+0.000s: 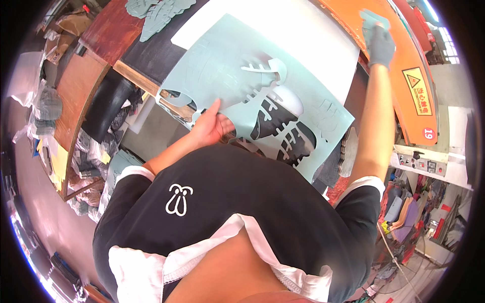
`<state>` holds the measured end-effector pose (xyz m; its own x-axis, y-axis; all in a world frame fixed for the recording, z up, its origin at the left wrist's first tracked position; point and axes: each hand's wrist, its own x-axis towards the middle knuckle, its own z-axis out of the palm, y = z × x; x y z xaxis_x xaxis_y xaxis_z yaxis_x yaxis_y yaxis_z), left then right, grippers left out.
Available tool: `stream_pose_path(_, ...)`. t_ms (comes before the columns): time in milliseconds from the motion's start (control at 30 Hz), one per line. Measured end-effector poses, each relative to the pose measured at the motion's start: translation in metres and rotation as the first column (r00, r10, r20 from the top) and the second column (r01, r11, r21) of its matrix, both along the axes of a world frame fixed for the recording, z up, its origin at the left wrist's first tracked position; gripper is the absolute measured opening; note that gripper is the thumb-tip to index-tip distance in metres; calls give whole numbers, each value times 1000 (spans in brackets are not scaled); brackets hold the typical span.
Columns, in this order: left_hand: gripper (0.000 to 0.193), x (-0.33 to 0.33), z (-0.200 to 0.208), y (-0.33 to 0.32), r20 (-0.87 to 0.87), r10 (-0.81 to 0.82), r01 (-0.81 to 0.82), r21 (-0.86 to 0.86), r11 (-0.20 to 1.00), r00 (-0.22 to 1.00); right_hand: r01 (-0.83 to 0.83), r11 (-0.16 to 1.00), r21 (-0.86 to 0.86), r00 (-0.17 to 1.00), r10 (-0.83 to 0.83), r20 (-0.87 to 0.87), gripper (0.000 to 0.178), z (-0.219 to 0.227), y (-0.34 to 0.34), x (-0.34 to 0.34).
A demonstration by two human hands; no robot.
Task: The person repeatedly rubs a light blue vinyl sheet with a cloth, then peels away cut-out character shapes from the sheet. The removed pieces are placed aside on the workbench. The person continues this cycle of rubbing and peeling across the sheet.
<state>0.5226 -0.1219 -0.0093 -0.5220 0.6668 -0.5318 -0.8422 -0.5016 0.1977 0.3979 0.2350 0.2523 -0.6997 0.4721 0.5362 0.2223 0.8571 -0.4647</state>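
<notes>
Pinching a pale-green piece (373, 19) in gloved right hand (381, 48); touching the cut-out sheet (217, 55) with left hand (209, 126), in unclear grip.

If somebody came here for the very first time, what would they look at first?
Probably the big pale green sheet across the middle, with odd toothed holes cut in it. Then the bright orange machine part at the upper right, where the grey-gloved right hand is by a blurry pale green thing.
</notes>
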Motion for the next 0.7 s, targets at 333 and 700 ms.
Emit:
stream_pose_path(333,51,-17,14,4,-82,127,-110,187,976,988,-818,576,19,561,789,250,35,-202,-193,99)
stream_pose_path(700,51,-18,24,-53,-217,-205,169,-173,970,954,-101,624,-775,875,427,229,36,-147,-146,30)
